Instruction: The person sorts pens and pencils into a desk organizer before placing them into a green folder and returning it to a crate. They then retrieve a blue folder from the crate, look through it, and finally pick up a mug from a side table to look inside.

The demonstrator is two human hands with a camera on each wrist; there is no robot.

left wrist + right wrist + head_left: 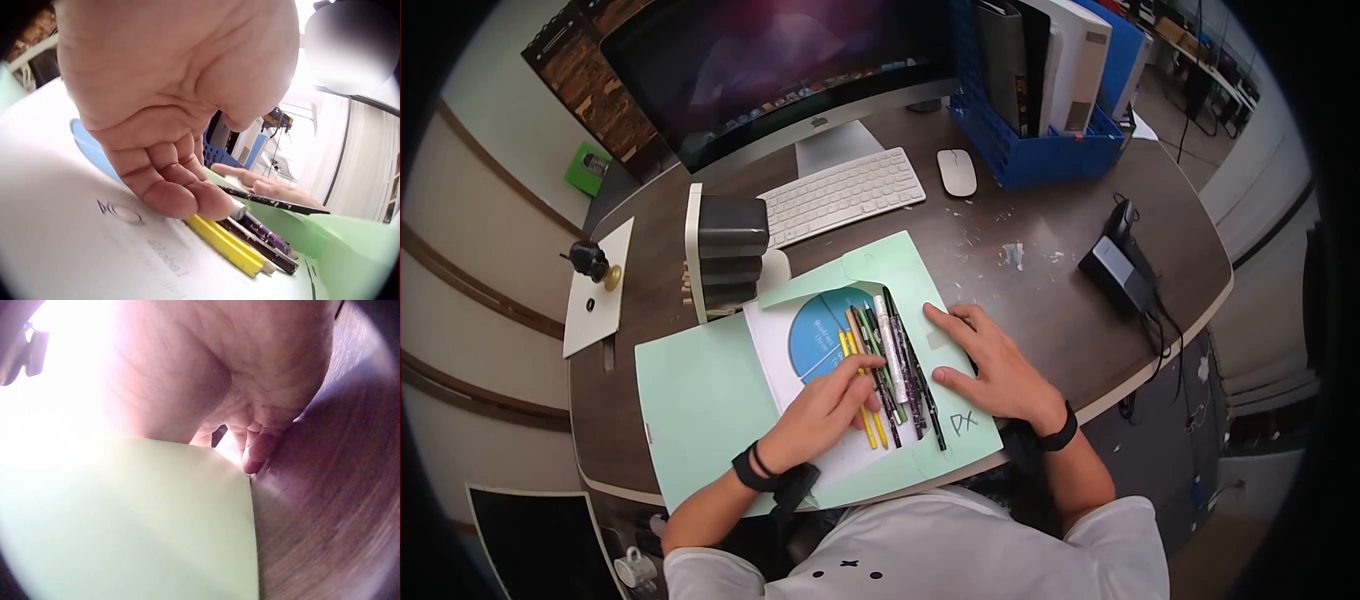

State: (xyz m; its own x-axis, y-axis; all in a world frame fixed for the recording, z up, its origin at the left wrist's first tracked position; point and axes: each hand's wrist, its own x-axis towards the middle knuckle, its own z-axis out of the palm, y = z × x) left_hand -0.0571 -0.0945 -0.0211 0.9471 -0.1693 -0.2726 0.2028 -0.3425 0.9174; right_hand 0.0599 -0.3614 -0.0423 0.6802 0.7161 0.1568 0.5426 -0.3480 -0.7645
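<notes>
A pale green folder (700, 400) lies spread on the desk, with a printed white sheet bearing a blue circle (810, 335) inside it. On the sheet, several pencils and pens lie side by side: yellow pencils (228, 249), a silver-white pen (889, 345), black and purple speckled pencils. My left hand (815, 412) rests over them with loosely bent fingers, its fingertips (170, 201) right at the yellow pencils. My right hand (1000, 378) lies along the folder's right flap, thumb on the green card. Its fingers reach past the edge onto the desk (319, 525).
Behind the folder stand a white keyboard (845, 197), a mouse (956, 173) and a monitor (790, 80). A blue file rack (1040, 160) holds binders at the back right. A dark desk organiser (735, 230) is left; a black device with cables (1118, 270) sits right.
</notes>
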